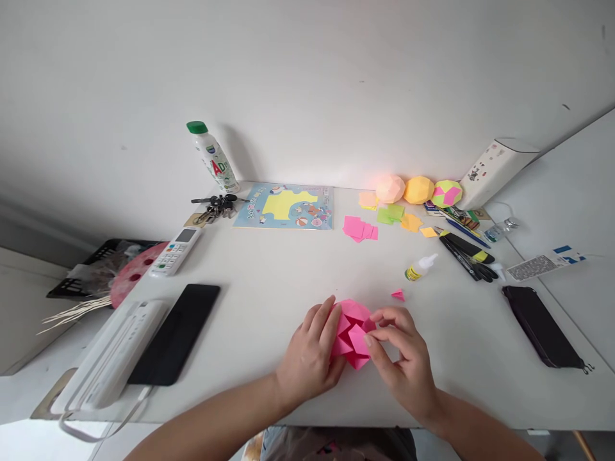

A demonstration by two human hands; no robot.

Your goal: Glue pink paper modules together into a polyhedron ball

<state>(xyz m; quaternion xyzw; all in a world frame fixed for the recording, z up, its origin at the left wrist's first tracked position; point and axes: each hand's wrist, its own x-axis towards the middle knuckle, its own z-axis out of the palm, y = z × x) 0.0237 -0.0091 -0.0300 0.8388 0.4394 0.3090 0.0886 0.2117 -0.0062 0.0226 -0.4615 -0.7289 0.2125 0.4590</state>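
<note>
Pink paper model (353,333) apparently between both hands' fingers (372,339).

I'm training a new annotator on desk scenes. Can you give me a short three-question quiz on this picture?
1. True or false: both hands touch the pink folded paper model.
2. Which lies nearest the right hand? A) the remote control B) the small pink paper piece C) the bottle with the green cap
3. Fill in: against the wall stand three paper balls; the one furthest right is yellow-green and ____.

Key:
1. True; the left hand cups it and the right pinches a flap.
2. B
3. pink
</note>
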